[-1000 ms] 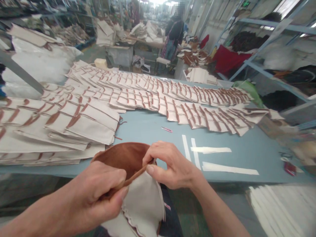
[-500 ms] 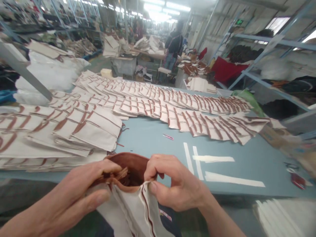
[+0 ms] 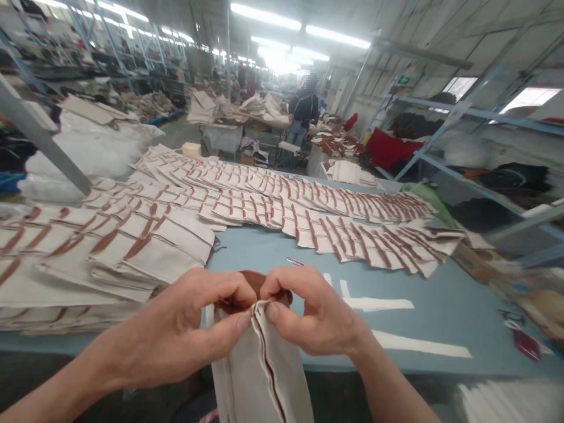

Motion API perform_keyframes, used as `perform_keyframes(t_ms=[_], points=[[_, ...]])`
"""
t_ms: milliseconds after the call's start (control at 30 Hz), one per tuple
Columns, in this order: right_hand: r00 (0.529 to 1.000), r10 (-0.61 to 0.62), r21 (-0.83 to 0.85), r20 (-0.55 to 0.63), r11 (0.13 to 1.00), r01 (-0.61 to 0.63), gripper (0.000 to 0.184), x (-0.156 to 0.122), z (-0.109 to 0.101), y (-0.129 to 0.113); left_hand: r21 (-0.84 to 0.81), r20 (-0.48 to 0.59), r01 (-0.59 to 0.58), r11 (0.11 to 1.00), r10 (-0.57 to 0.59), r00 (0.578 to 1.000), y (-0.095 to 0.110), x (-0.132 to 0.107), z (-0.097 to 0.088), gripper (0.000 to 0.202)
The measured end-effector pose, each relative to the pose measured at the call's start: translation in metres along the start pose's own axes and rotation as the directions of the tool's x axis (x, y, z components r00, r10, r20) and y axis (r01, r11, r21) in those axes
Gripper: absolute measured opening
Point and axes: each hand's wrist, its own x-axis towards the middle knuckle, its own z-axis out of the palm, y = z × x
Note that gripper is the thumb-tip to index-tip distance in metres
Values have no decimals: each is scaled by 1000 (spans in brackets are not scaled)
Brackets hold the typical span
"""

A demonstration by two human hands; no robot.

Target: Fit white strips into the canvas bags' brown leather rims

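Observation:
A cream cloth bag (image 3: 259, 376) with a brown lining and a brown seam line hangs between my hands at the near edge of the blue table (image 3: 264, 252). My left hand (image 3: 189, 329) pinches the bag's top edge on the left, fingers closed. My right hand (image 3: 308, 311) pinches the same edge on the right, thumb against the seam. The two hands nearly touch, and the bag's mouth is squeezed almost closed.
Overlapping rows of cream bags with brown trim (image 3: 273, 200) cover the table's far half and left side. White tape strips (image 3: 379, 304) and a small pink tool (image 3: 296, 262) lie on the table. Scissors (image 3: 522, 341) lie at right. A person (image 3: 303, 114) stands far off among shelving.
My hands have drawn together and the bag's brown mouth, wide open a second ago, is now pinched nearly closed. The view has tilted upward.

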Motion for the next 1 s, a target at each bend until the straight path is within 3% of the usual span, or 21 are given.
perform_keyframes(t_ms=[167, 433, 600, 767, 1000], points=[[997, -32, -51, -75, 998, 28, 9, -3, 1, 15, -17, 41, 79, 997, -79, 996, -14, 6, 9, 25], [999, 54, 117, 0, 992, -54, 15, -18, 20, 42, -89, 57, 96, 991, -91, 994, -43, -11, 34, 30], [995, 89, 134, 48, 986, -95, 25, -12, 26, 46, -132, 41, 137, 982, -133, 990, -50, -17, 34, 33], [997, 43, 183, 62, 982, -54, 16, -5, 28, 49, -139, 33, 214, 967, -211, 977, -53, -23, 32, 35], [999, 11, 48, 39, 999, -13, 10, -4, 34, 46, -109, 43, 298, 948, -295, 955, -52, -32, 27, 29]])
